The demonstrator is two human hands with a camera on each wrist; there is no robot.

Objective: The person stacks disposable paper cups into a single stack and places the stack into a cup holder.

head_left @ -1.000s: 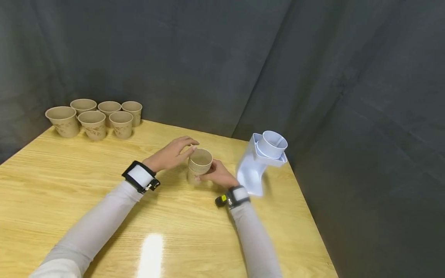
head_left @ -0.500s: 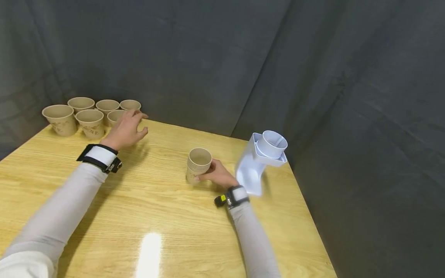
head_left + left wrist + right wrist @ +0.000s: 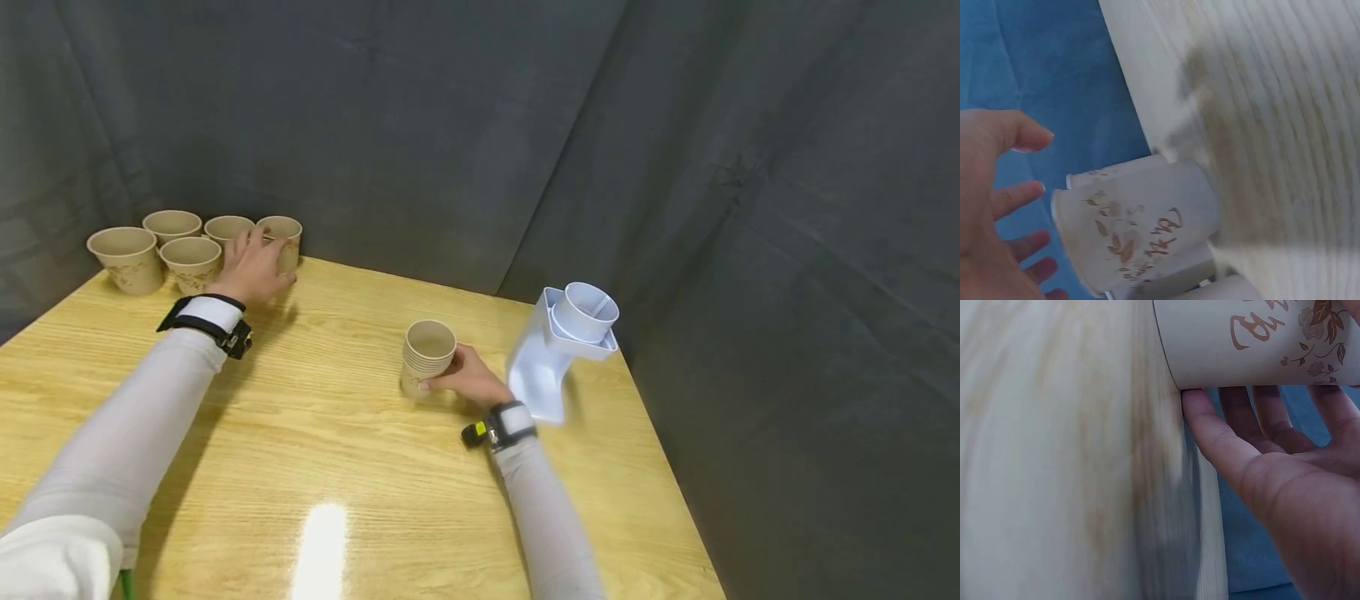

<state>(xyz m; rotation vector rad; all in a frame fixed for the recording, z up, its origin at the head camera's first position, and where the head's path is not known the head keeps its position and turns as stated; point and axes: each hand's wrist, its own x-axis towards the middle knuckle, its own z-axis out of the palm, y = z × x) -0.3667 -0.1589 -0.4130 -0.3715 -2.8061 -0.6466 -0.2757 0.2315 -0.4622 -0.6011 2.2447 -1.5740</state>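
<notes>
My right hand (image 3: 474, 377) holds a stack of nested tan paper cups (image 3: 429, 354) upright on the table, thumb on the near side low down and the other fingers partly hidden. In the right wrist view the lowest cup (image 3: 1254, 344) shows brown flowers and writing, with the hand (image 3: 1272, 456) against it. At the far left, my left hand (image 3: 253, 271) reaches over a standing cup at the front right of a group, mostly covering it. The left wrist view shows this cup (image 3: 1141, 219) beside the spread fingers and thumb of the hand (image 3: 991, 206), a gap between them.
Several more cups stand close around it, among them a front left cup (image 3: 127, 262) and a back right cup (image 3: 288, 242). A white plastic cup dispenser (image 3: 543, 358) stands right of my right hand. Dark curtain (image 3: 420, 150) hangs behind the table (image 3: 390, 500).
My left hand has left the cup stack, moved far left and come over the front right cup of the group. My right hand stays on the stack.
</notes>
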